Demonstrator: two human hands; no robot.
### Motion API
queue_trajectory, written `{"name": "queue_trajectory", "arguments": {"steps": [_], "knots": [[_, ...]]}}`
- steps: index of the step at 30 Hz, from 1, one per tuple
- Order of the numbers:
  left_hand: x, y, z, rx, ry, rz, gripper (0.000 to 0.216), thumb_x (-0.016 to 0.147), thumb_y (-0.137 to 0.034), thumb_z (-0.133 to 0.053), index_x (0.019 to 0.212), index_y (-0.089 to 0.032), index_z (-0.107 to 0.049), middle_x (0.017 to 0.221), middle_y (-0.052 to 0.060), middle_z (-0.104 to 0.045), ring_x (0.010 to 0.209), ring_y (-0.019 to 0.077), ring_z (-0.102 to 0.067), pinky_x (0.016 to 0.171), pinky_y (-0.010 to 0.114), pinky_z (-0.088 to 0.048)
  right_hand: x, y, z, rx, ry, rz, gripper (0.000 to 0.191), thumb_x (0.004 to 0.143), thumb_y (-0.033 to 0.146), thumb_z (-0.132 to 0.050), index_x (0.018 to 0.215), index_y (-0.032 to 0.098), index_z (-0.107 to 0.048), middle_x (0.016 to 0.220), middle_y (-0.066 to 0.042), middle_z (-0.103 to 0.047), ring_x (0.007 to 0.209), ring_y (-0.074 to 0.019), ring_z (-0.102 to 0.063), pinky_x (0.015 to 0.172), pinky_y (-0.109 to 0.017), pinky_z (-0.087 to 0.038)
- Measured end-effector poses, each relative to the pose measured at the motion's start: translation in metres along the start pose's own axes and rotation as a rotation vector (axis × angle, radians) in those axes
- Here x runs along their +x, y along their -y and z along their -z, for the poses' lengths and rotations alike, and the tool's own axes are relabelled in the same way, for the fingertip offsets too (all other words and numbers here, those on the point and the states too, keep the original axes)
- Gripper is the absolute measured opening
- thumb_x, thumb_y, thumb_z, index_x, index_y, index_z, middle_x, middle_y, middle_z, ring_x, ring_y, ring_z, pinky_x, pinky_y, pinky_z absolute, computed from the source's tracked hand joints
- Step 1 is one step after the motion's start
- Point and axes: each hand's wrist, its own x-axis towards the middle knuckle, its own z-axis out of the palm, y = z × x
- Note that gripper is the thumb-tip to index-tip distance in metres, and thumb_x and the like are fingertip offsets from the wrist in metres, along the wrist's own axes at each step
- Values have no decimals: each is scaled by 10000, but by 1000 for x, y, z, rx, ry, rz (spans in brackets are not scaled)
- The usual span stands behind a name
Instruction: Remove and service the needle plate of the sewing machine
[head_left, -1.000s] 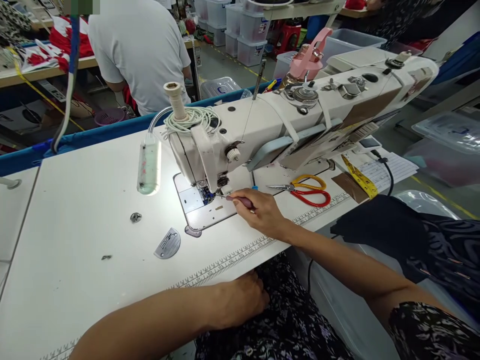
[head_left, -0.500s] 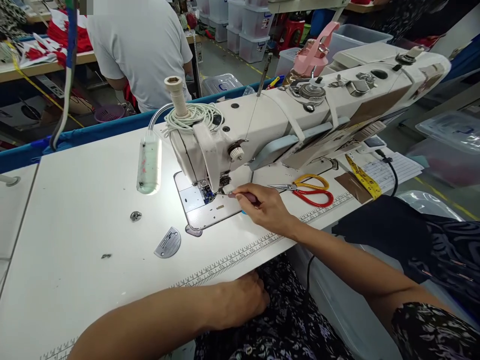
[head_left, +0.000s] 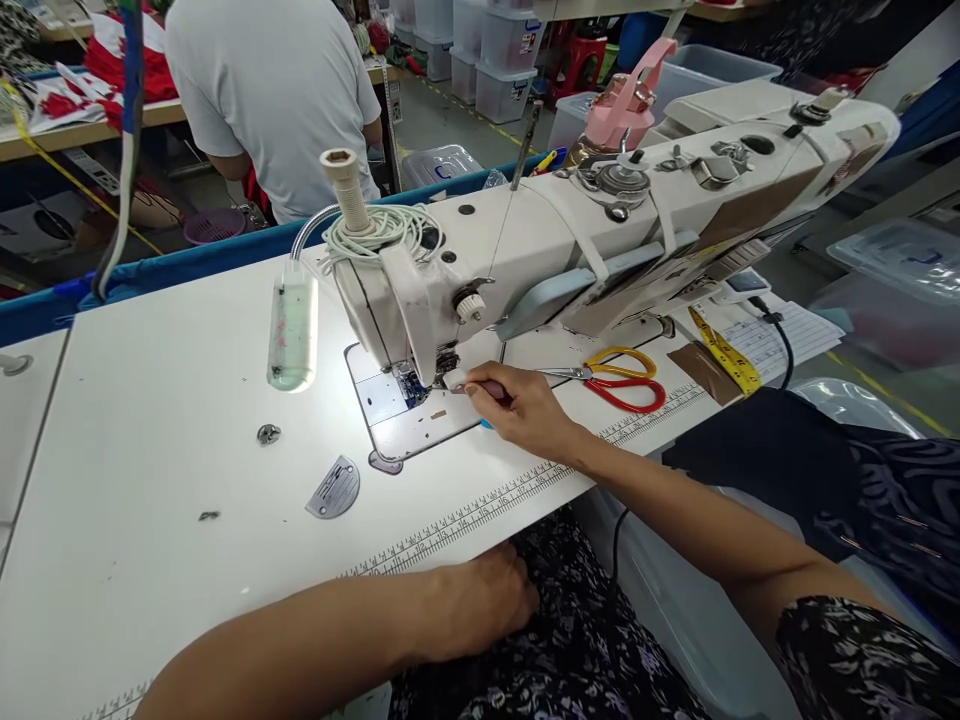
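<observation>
My right hand [head_left: 529, 410] pinches a small tool with a brownish-pink handle [head_left: 491, 389]; its pale front end points into the opening under the needle of a white sewing machine [head_left: 517, 245]. Blue parts and bare metal show in that opening [head_left: 411, 388]. My left hand [head_left: 491, 598] is curled closed at the table's front edge, over my lap, and what its fingers hold, if anything, is hidden. A half-round slotted needle plate [head_left: 334, 488] lies flat on the table, with a small round metal part [head_left: 268, 434] beyond it. Scissors [head_left: 619, 380] with yellow and red handles lie right of my right hand.
A lamp [head_left: 292, 330] hangs left of the machine head. A printed ruler [head_left: 480, 515] runs along the table's front edge. At the right are a yellow tape measure [head_left: 724, 352] and papers [head_left: 787, 335]. A pink-topped bottle [head_left: 621, 110] stands behind the machine. Beyond sits a person [head_left: 270, 100].
My right hand has shifted slightly left and up with the tool, and more of the pale front end shows. The view has moved a little; my left hand stays put.
</observation>
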Motion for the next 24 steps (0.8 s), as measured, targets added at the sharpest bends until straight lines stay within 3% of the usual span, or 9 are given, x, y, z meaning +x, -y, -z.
{"name": "queue_trajectory", "arguments": {"steps": [7, 10, 16, 24], "knots": [[0, -3, -8, -4, -17, 13, 87, 800, -200, -642, 882, -172, -635, 720, 65, -621, 649, 214, -564, 671, 373, -411, 8, 0, 0, 161, 76, -110, 165, 911, 290, -549, 859, 164, -642, 568, 61, -428, 492, -57, -325, 488, -213, -301], [1, -3, -9, -14, 2, 17, 99, 786, -202, -655, 877, -173, -629, 733, 67, -631, 655, 216, -573, 679, 376, -418, 6, 4, -2, 246, 114, -89, 205, 925, 327, -536, 844, 169, -640, 568, 56, -409, 497, -66, -324, 477, -213, -295], [0, -2, -6, -18, -39, 26, 104, 785, -201, -654, 879, -163, -629, 714, 58, -621, 635, 210, -569, 723, 402, -434, 3, 3, 2, 2, -4, -8, 150, 917, 262, -547, 906, 167, -664, 600, 51, -486, 543, -66, -425, 585, -217, -379], [-1, -1, -4, -8, -8, 22, 123, 781, -207, -656, 897, -170, -644, 716, 55, -627, 653, 222, -588, 754, 420, -443, 2, 0, 1, -97, 7, 64, 143, 930, 257, -531, 911, 176, -648, 604, 51, -510, 559, -71, -454, 616, -222, -390]]}}
